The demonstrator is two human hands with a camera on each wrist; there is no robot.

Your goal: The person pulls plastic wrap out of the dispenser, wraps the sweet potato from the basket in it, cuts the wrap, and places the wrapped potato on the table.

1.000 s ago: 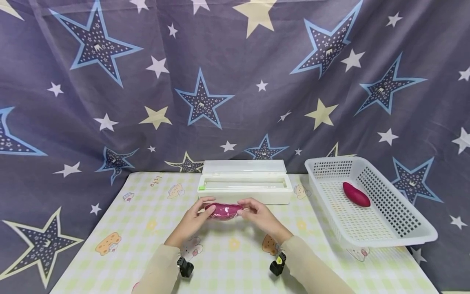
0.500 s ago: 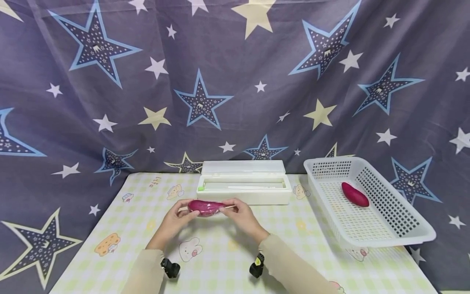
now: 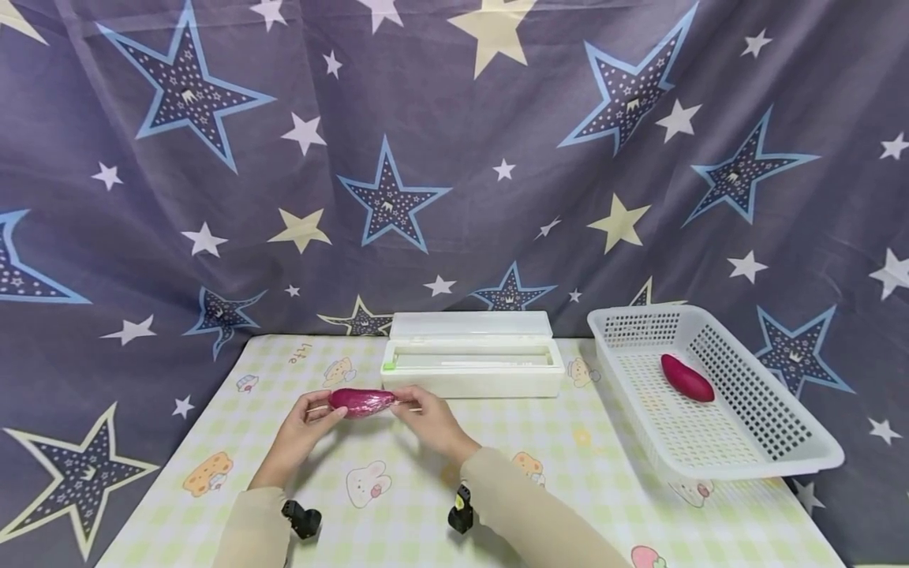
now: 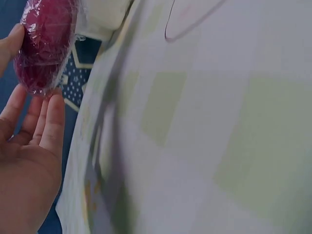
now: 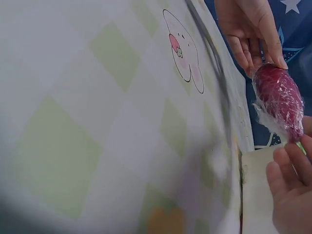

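Observation:
A magenta sweet potato (image 3: 360,401) wrapped in clear, crinkled cling film is held level above the table, in front of the white box. My left hand (image 3: 304,430) grips its rounded left end, thumb on the near side and fingers behind and beneath. At the narrower right end, my right hand (image 3: 431,422) pinches the film-covered tip. From the right wrist, loose film shows along one side of the wrapped sweet potato (image 5: 279,97). The left wrist view shows the wrapping (image 4: 46,39) tight and shiny near my thumb.
Behind the hands stands a white cling film dispenser box (image 3: 472,384), its lid raised and a green piece at the slot's left. On the right, a white perforated basket (image 3: 738,465) contains an unwrapped sweet potato (image 3: 687,378). A checked cloth (image 3: 426,536) covers the table; a starry curtain hangs behind.
Both hands have carried the wrapped sweet potato leftward, away from the front of the box. The right hand has shifted out to its tip. Box and basket stay put.

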